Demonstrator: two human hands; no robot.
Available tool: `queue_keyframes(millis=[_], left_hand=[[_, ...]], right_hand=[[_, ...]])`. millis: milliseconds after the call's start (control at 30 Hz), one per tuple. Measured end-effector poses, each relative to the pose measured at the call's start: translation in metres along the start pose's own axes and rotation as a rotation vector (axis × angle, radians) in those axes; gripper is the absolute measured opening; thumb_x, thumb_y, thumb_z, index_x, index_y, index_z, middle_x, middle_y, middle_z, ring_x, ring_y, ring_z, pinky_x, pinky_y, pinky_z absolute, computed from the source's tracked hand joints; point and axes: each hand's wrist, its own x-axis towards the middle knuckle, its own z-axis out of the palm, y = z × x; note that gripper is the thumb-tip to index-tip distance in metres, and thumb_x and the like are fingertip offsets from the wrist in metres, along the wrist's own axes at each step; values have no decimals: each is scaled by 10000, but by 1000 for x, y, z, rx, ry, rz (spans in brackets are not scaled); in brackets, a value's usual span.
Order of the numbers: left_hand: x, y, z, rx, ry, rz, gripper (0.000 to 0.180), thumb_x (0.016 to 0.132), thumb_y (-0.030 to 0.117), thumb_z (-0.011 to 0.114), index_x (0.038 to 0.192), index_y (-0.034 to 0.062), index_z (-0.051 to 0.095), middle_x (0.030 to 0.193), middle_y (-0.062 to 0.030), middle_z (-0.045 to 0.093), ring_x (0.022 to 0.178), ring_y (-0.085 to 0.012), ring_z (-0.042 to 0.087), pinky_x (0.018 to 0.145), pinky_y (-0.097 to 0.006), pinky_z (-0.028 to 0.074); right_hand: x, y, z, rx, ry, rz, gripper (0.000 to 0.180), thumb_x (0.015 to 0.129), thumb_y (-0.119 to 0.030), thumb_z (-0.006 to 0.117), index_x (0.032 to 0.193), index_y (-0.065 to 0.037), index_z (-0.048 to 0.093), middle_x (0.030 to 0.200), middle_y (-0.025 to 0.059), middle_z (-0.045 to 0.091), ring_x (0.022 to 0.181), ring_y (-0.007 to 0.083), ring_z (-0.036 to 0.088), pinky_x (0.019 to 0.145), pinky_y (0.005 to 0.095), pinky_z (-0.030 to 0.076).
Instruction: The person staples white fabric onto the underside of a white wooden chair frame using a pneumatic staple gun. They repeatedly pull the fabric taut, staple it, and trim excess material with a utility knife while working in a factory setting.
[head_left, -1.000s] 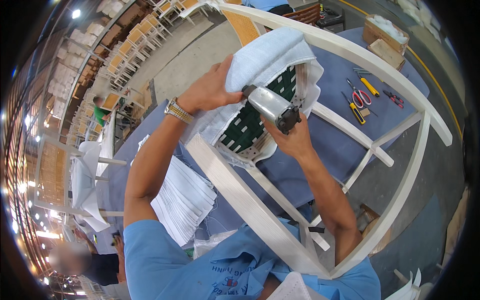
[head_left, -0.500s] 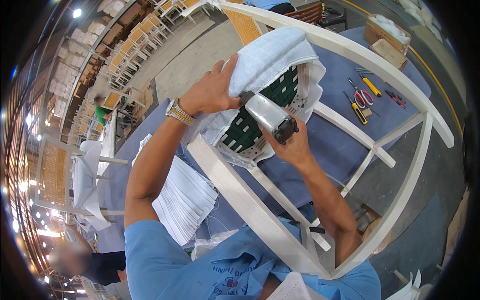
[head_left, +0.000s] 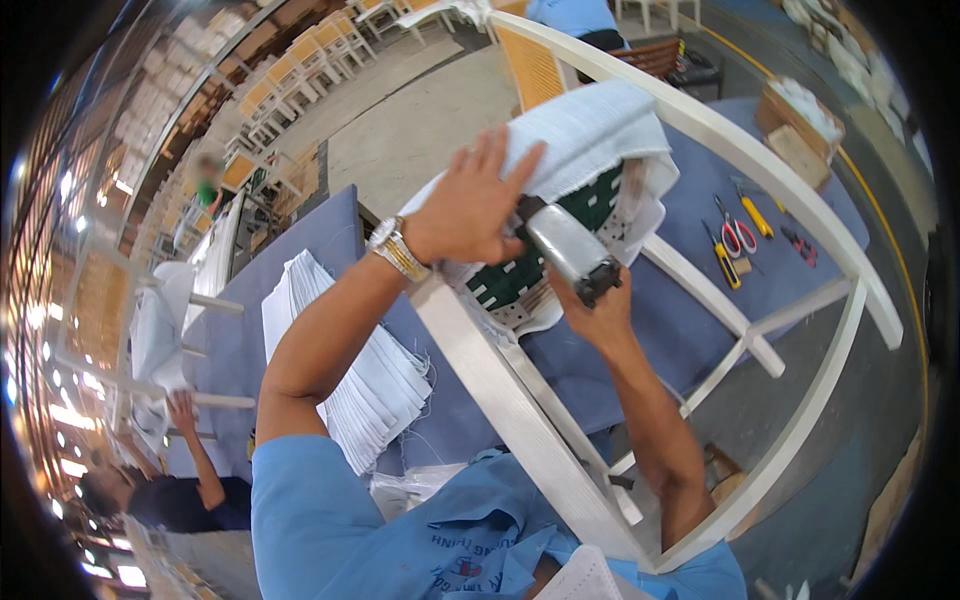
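An upturned white wooden chair frame [head_left: 740, 155] lies on a blue-covered table [head_left: 690, 330]. White fabric [head_left: 590, 130] is draped over its seat, whose green webbing [head_left: 560, 240] shows underneath. My left hand [head_left: 470, 205], wearing a gold watch, presses flat on the fabric with fingers spread. My right hand [head_left: 600, 310] grips a silver staple gun [head_left: 565, 250] with a black nose, held against the seat edge just right of my left hand.
A stack of white fabric pieces [head_left: 350, 370] lies at the left of the table. Red scissors [head_left: 735, 235], yellow cutters [head_left: 722, 262] and other small tools lie at the right, a box [head_left: 795, 135] beyond. A person [head_left: 170, 490] works lower left. Chairs stand in rows behind.
My left hand has opened flatter on the fabric, fingers spread. The staple gun has shifted slightly along the seat edge.
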Motion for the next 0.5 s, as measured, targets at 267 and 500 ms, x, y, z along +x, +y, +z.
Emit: queue_keyframes(millis=[267,500], left_hand=[[-11,-75,-23,-1200,223,-30,872,953,656,455,1589,123,188,1625,-139,247,1513,-282,203,1220,-505,131],[14,-156,91,-1437,-2,-667,935,952,754,271,1560,44,252,1605,-181,272,1480,-272,272,1210,-403,200]], right_hand=[[-15,-4,-15,260,165,357,218,870,-31,734,1050,49,642,840,52,669,631,77,590,559,258,493],[-15,9,-12,201,118,220,279,852,-79,757,1074,65,669,894,88,705,763,143,665,714,283,532]])
